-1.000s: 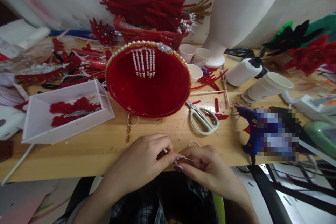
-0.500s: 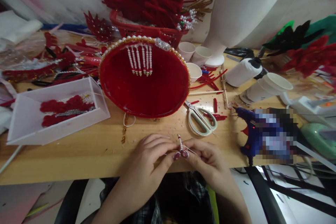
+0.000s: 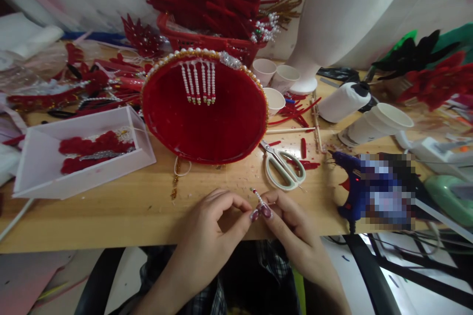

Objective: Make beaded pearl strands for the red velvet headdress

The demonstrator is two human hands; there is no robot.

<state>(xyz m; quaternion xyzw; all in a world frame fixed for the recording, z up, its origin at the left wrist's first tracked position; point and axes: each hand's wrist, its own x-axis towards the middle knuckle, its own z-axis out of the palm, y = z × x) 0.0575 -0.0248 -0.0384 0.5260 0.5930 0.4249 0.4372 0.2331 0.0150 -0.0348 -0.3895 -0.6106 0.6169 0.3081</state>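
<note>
A short bead strand of white pearls with a red and gold tip sticks up, tilted left, between my fingertips. My right hand pinches its lower end between thumb and forefinger. Thumb and forefinger of my left hand close on that same lower end; the exact grip is hidden. Beyond my hands stands a round red velvet headpiece, its open inside facing me. Pearls and gold beads edge its rim, and several bead strands hang in a row from the top.
Scissors with pale handles lie just beyond my right hand. A blue hot glue gun lies at right, near paper cups and a white thread spool. At left stands a white box holding red pieces; a red basket sits behind.
The bead strand has tipped from nearly upright to leaning left. My left thumb and forefinger have shifted slightly right, and the loose thread by my right hand no longer shows.
</note>
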